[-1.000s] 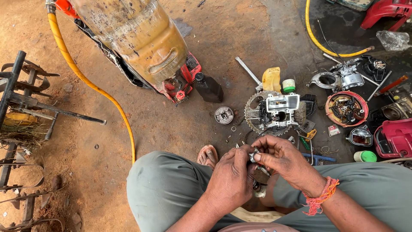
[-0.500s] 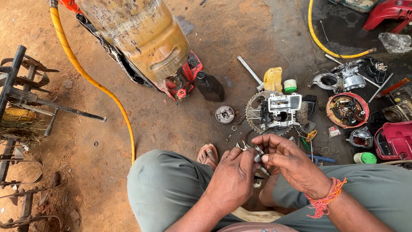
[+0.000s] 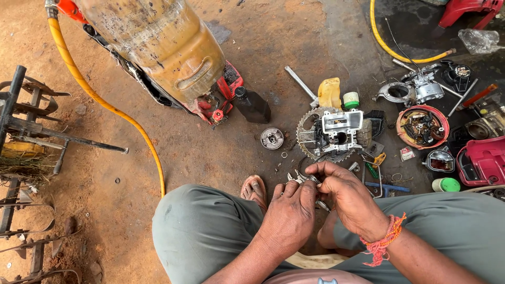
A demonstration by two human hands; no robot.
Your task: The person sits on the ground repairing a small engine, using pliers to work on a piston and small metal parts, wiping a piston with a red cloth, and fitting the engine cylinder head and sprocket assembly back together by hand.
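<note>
A small metal part (image 3: pixel 310 180) sits between both hands, held low over the person's knees, near centre of the scene. The left hand (image 3: pixel 291 215) is closed around its underside; the right hand (image 3: pixel 348 197) pinches its top with curled fingertips. Just beyond, on the dirt floor (image 3: pixel 221 152), stands a stripped engine block (image 3: pixel 336 134) with a toothed ring. Left of it lies a small round pulley (image 3: pixel 272 138), then a black bottle (image 3: pixel 251 105). Further left, a yellow hose (image 3: pixel 105 105) crosses the floor.
</note>
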